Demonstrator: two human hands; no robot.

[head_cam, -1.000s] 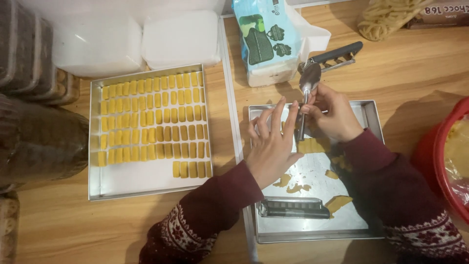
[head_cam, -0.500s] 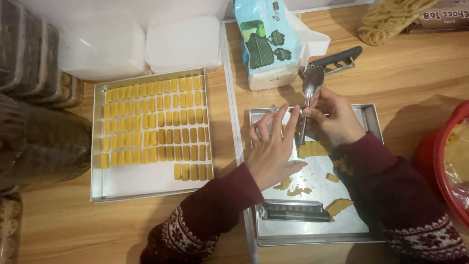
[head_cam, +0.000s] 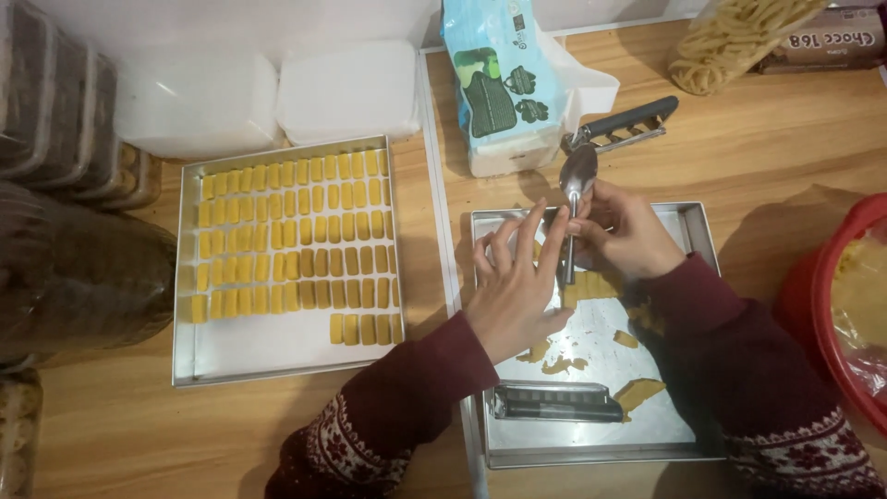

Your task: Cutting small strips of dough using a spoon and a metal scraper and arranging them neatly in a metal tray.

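Spoon (head_cam: 575,199) upright between both hands' fingertips
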